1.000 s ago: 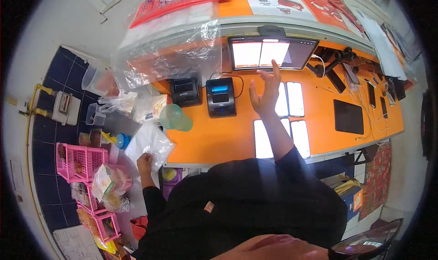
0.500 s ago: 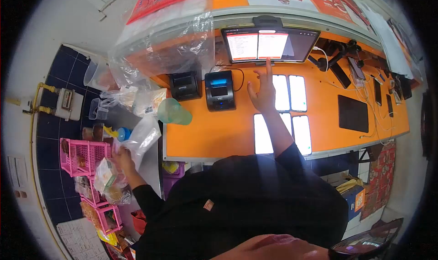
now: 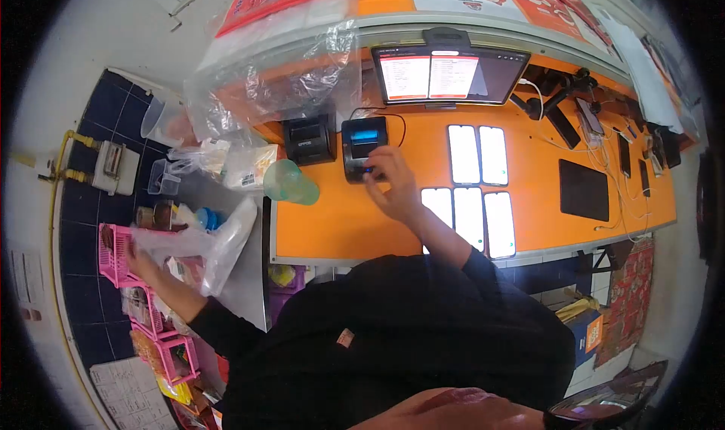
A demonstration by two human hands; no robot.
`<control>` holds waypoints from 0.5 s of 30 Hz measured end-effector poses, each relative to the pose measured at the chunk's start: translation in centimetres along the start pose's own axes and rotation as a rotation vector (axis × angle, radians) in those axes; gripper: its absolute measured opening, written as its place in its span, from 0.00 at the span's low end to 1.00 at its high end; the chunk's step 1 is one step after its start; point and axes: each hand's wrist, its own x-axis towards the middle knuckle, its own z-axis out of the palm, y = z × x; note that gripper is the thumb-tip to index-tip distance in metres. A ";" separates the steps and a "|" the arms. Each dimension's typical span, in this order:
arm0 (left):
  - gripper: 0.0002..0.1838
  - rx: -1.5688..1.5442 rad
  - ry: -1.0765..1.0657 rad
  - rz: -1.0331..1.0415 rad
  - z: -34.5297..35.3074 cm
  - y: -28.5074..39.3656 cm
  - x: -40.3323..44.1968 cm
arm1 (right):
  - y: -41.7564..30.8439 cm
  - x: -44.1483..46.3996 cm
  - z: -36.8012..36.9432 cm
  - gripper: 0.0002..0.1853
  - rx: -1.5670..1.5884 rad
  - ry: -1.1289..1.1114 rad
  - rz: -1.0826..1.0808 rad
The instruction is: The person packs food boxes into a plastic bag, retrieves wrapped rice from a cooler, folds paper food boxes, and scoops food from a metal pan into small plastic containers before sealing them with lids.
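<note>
My right hand (image 3: 396, 184) is over the front of a black printer (image 3: 362, 134) with a lit blue panel. Its fingers are bent and apart, and nothing shows between them. On the left, my left hand (image 3: 145, 268) reaches to the upper pink basket (image 3: 113, 258). A clear plastic bag (image 3: 229, 245) stretches from its fingers across the metal counter. The fingertips are blurred and partly covered, but the hand seems closed on the bag. A blue-lidded container (image 3: 208, 218) stands behind the bag.
A second black printer (image 3: 310, 139) and a green cup (image 3: 293, 182) stand beside the first printer. Several lit phones (image 3: 494, 157) lie on the orange desk (image 3: 340, 230) below a screen (image 3: 453, 75). Right of them are a black tablet (image 3: 584, 188) and loose cables.
My right hand has come down and left from the screen to the printer, its pointing finger now bent. My left hand has moved left to the pink basket, drawing the clear bag along.
</note>
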 end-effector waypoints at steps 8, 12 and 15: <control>0.08 -0.074 0.857 0.347 12.1 14.9 -7.5 | -1.6 -2.1 2.3 0.07 0.117 -0.516 0.088; 0.04 -0.016 0.120 0.637 15.5 12.5 -14.6 | -4.5 -0.8 4.5 0.24 0.772 -0.799 0.336; 0.07 0.342 -0.165 0.846 24.1 14.0 -20.9 | -8.6 0.5 7.4 0.46 1.347 -0.939 0.579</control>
